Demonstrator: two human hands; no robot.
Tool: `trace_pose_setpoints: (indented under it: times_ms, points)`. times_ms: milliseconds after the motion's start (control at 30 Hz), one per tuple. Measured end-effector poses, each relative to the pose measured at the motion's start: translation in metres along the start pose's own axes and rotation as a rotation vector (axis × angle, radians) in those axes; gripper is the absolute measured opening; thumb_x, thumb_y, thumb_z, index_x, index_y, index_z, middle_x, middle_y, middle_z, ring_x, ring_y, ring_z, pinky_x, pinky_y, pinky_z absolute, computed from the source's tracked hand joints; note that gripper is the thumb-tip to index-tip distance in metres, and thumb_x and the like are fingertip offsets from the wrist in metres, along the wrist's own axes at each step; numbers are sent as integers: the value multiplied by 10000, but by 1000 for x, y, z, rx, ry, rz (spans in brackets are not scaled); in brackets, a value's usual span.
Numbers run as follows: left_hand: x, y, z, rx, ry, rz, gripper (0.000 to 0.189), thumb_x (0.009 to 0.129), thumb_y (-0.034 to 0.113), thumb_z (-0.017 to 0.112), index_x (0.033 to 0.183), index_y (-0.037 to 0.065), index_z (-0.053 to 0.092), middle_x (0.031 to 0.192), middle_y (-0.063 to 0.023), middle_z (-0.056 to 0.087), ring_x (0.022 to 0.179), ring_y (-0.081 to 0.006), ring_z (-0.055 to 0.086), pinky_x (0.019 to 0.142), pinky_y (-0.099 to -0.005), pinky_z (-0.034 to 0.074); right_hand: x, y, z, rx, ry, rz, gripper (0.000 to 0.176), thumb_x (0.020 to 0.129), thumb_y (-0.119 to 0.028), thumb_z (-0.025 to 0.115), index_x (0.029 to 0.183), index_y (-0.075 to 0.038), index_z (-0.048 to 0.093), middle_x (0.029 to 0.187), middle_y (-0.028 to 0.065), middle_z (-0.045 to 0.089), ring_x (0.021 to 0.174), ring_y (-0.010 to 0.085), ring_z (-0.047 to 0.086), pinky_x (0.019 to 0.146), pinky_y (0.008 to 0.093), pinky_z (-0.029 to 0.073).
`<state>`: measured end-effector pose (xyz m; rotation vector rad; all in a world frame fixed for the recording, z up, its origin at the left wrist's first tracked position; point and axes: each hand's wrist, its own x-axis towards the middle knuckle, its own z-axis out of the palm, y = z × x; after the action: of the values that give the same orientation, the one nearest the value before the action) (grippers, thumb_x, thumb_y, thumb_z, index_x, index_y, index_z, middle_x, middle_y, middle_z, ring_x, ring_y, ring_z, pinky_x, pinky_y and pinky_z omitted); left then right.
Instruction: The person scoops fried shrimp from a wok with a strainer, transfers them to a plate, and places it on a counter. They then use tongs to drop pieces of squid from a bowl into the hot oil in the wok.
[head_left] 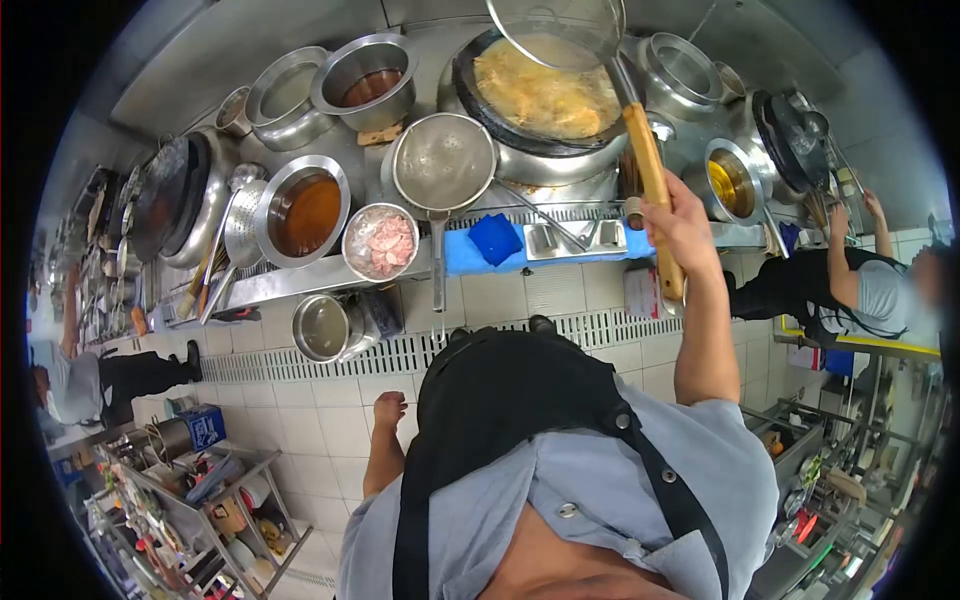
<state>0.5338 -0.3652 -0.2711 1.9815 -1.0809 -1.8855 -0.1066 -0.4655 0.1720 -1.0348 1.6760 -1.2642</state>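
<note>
My right hand (682, 222) is closed around the wooden handle of a long-handled mesh strainer (648, 150). The strainer's round head is over the back part of a wok (545, 90), where pale yellow food lies in bubbling liquid. Low beside my body hangs my left hand (391, 408), its fingers loosely curled with nothing seen in them. In front of the wok, a second round strainer (444, 165) rests with its handle pointing toward me. A bowl of raw pink meat pieces (385, 243) stands left of that handle.
Steel pots of brown liquid (305, 215) and dark liquid (372, 88) stand left. A pot of yellow oil (730, 183) is at right. A blue cloth (496, 239) lies on the counter's front edge. One co-worker (860, 285) works at right, another person (85, 380) at left.
</note>
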Motion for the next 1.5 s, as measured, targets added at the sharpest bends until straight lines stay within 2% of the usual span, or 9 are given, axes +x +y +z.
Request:
trace_pose_setpoints:
  times_ms: [333,467,533,700,900,1200,1267,1400,1500]
  points:
    - [-22,78,123,-118,146,-32,142,906,132,607,981,30,671,854,-58,694,693,-150,685,523,-285,490,1,30,-157,-385,-60,77,629,870,-28,602,1491,-79,515,734,-1,550,564,82,519,478,255,449]
    - [-39,93,197,-152,191,-32,196,881,156,677,1017,17,695,838,-70,700,703,-150,678,568,-300,505,16,37,-198,-279,-138,124,635,865,-26,607,1491,-77,510,721,3,543,552,88,518,474,260,452]
    - [-57,96,223,130,186,120,247,890,176,690,1062,0,708,879,-98,723,722,-187,687,603,-323,529,28,46,-214,-189,-248,164,627,863,-30,609,1481,-70,513,714,7,540,550,101,526,471,268,457]
    - [-42,45,245,351,227,143,274,907,198,695,1087,-7,719,937,-137,742,759,-233,703,659,-359,558,70,72,-203,-203,-290,143,611,870,-39,606,1473,-58,510,729,13,553,561,108,542,478,276,473]
    - [-79,59,250,25,252,31,246,896,175,698,1064,-4,698,890,-107,728,712,-196,699,584,-321,532,71,76,-200,-378,-155,35,632,878,-39,604,1498,-77,489,707,4,547,564,100,542,478,272,473]
    - [-80,7,227,2,198,-41,153,887,126,687,989,12,680,827,-75,699,698,-183,686,566,-303,520,54,62,-202,-90,-270,150,580,865,-26,603,1442,-61,550,687,11,568,523,108,533,462,274,465]
    - [-46,-41,202,604,151,654,161,871,98,684,993,-6,675,812,-82,698,707,-190,689,595,-316,535,54,69,-185,-48,-239,124,572,859,-32,608,1429,-54,557,700,19,576,525,110,536,463,276,466]
    - [-63,17,194,400,174,324,176,856,92,682,990,-22,684,813,-92,704,729,-189,695,624,-324,546,57,72,-142,-111,-140,58,552,844,-40,621,1394,-32,575,730,37,596,533,120,553,465,285,468]
    - [-86,87,180,-115,589,315,169,935,156,651,950,-5,703,826,-68,708,745,-148,675,622,-316,531,65,61,-106,-73,-108,53,511,859,-13,598,1369,-1,571,733,38,586,548,119,556,471,289,476]
